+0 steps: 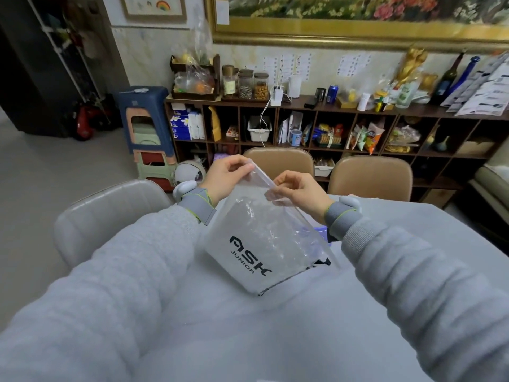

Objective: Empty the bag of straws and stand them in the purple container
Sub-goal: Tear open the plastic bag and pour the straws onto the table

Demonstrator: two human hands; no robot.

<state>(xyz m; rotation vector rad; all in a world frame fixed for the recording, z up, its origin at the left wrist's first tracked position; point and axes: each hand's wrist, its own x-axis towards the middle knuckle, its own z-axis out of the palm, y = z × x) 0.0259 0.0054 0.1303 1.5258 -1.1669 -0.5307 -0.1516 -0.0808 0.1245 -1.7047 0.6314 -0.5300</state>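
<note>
Clear plastic bag [256, 244], printed "ASK JUNIOR", is up off the grey counter [248, 326]; left hand [223, 179] and right hand [298, 193] both pinch its top edge. Contents can't be made out. Just behind the bag peeks a purple container [321, 233]. Beyond it, three chairs, then a cluttered shelf [330, 106].

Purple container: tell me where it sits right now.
In the head view the purple container is on the table, right of centre, mostly hidden behind the clear bag and just inside the right hand wrist.
</note>
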